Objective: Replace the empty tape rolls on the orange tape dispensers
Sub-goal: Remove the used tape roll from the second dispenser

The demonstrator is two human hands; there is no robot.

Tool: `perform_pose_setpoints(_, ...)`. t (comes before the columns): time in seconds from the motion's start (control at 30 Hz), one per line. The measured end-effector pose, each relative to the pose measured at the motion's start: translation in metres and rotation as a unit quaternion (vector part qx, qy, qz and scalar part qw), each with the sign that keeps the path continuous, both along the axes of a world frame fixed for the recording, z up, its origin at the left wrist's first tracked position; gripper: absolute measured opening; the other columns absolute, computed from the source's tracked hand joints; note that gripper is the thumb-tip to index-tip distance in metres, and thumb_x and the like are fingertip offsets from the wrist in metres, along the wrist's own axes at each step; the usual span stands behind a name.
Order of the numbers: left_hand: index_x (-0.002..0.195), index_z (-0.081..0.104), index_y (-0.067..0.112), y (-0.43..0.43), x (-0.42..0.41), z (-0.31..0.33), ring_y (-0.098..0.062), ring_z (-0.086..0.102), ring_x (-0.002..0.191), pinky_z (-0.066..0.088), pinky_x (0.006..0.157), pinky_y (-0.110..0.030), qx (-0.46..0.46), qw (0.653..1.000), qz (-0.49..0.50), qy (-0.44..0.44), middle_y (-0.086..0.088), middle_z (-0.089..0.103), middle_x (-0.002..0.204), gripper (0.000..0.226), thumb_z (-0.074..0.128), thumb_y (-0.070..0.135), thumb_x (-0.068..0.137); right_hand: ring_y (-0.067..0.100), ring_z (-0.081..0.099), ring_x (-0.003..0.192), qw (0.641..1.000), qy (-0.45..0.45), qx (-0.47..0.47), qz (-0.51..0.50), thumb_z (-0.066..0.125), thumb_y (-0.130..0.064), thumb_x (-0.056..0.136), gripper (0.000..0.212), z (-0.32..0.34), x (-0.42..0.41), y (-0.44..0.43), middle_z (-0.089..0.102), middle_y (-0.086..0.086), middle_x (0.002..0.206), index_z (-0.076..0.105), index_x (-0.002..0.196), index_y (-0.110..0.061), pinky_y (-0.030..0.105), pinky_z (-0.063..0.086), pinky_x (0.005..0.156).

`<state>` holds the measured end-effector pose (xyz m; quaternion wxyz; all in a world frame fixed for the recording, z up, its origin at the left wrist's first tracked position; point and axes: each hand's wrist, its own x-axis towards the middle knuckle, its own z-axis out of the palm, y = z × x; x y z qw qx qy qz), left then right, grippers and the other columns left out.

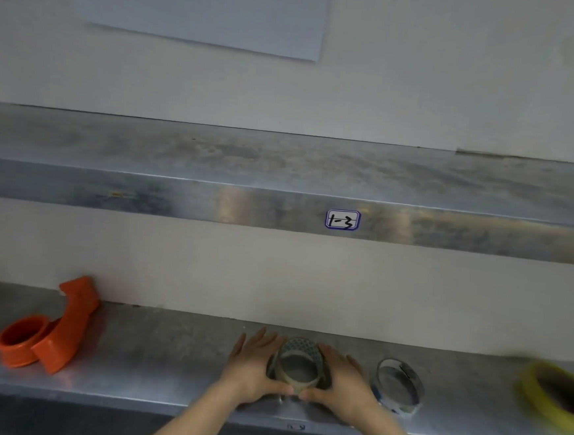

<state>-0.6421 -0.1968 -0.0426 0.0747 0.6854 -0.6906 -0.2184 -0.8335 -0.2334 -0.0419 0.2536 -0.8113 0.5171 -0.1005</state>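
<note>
Both hands, left hand point(249, 372) and right hand point(344, 383), fingers gripping tape roll point(298, 364), lower centre. Orange dispenser point(60, 330) well apart, lower left; left hand nearer.

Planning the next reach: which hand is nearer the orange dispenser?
Left. The left hand is on the tape roll, on the side facing the orange dispenser; the right hand is on the roll's far side.

On the lower shelf point(165, 352), the tape roll point(298, 367) is sitting between both hands, with the dispenser point(50, 332) lying well to its left, a second roll point(397, 385) just to its right, and a third roll point(555, 396) lying farther right.
</note>
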Motion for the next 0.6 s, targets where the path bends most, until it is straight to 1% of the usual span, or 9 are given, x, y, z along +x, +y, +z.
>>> perform_pose_setpoints(0.07,0.153,0.017,0.032,-0.003,0.001,-0.002,-0.013,0.002,0.151,-0.002,0.123,-0.041,0.006,1.000,0.001,-0.005,0.008,0.012,0.163,0.100,0.065,0.067,0.072,0.014,0.047,0.124,1.000,0.001,0.002,-0.002,0.070,-0.061,0.059,0.087,0.001,0.000,-0.001,0.050,-0.009,0.137,0.037,0.133,-0.031,0.030,0.030,0.102)
perform_pose_setpoints(0.17,0.154,0.016,0.029,-0.006,0.003,-0.004,-0.013,0.000,0.151,-0.003,0.123,-0.040,0.020,1.000,-0.008,-0.002,0.007,0.011,0.163,0.106,0.068,0.067,0.069,0.017,0.043,0.129,1.000,-0.004,0.019,-0.010,0.065,-0.078,0.049,0.108,0.007,-0.001,0.002,0.044,-0.005,0.143,0.034,0.138,-0.026,0.031,0.029,0.105)
perform_pose_setpoints(0.23,0.155,0.011,0.026,-0.006,0.005,0.004,-0.011,-0.003,0.151,-0.003,0.123,-0.039,0.035,0.999,-0.022,0.023,0.009,0.007,0.163,0.132,0.068,0.080,0.048,0.017,0.038,0.134,0.998,-0.033,0.040,-0.025,0.062,-0.083,0.044,0.120,0.013,-0.005,0.005,0.039,-0.005,0.148,0.029,0.143,-0.024,0.030,0.029,0.109)
perform_pose_setpoints(0.27,0.155,0.008,0.026,-0.008,0.006,0.009,-0.011,-0.004,0.151,-0.002,0.124,-0.037,0.039,0.998,-0.033,0.039,0.012,0.003,0.162,0.144,0.062,0.085,0.036,0.016,0.037,0.135,0.996,-0.058,0.053,-0.038,0.059,-0.086,0.038,0.126,0.016,-0.008,0.006,0.037,-0.006,0.149,0.027,0.144,-0.026,0.029,0.032,0.109)
perform_pose_setpoints(0.3,0.155,0.005,0.027,-0.011,0.007,0.015,-0.010,-0.004,0.150,-0.001,0.124,-0.036,0.040,0.996,-0.040,0.062,0.017,0.000,0.159,0.147,0.061,0.086,0.032,0.014,0.037,0.135,0.994,-0.077,0.062,-0.050,0.056,-0.087,0.034,0.129,0.020,-0.011,0.006,0.037,-0.007,0.149,0.026,0.144,-0.028,0.027,0.034,0.108)
perform_pose_setpoints(0.37,0.153,0.006,0.036,-0.019,0.003,0.027,-0.011,0.000,0.150,0.006,0.124,-0.033,0.038,0.990,-0.047,0.129,0.022,0.004,0.155,0.134,0.076,0.072,0.045,0.011,0.036,0.135,0.990,-0.102,0.061,-0.081,0.061,-0.080,0.040,0.120,0.029,-0.017,0.011,0.036,-0.009,0.149,0.025,0.144,-0.031,0.026,0.035,0.107)
perform_pose_setpoints(0.43,0.147,0.011,0.047,-0.034,-0.009,0.037,-0.011,0.008,0.150,0.015,0.122,-0.031,0.014,0.979,-0.086,0.185,0.021,0.011,0.157,0.123,0.078,0.070,0.047,0.010,0.036,0.135,0.985,-0.120,0.049,-0.110,0.072,-0.067,0.056,0.107,0.042,-0.026,0.016,0.035,-0.010,0.149,0.024,0.144,-0.031,0.026,0.034,0.109)
perform_pose_setpoints(0.5,0.148,0.014,0.043,-0.048,-0.034,0.049,-0.008,0.016,0.148,0.020,0.120,-0.028,-0.003,0.969,-0.139,0.202,0.022,0.017,0.155,0.122,0.077,0.072,0.047,0.013,0.041,0.133,0.982,-0.118,0.015,-0.144,0.073,-0.057,0.066,0.098,0.054,-0.043,0.018,0.036,-0.012,0.148,0.022,0.145,-0.030,0.026,0.038,0.106)
perform_pose_setpoints(0.6,0.151,0.018,0.037,-0.063,-0.087,0.064,-0.004,0.019,0.146,0.020,0.116,-0.022,-0.008,0.953,-0.198,0.230,0.018,0.019,0.157,0.104,0.081,0.049,0.068,0.015,0.051,0.124,0.967,-0.124,-0.033,-0.220,0.072,-0.051,0.069,0.093,0.070,-0.083,0.024,0.041,-0.013,0.143,0.022,0.144,-0.028,0.026,0.045,0.097)
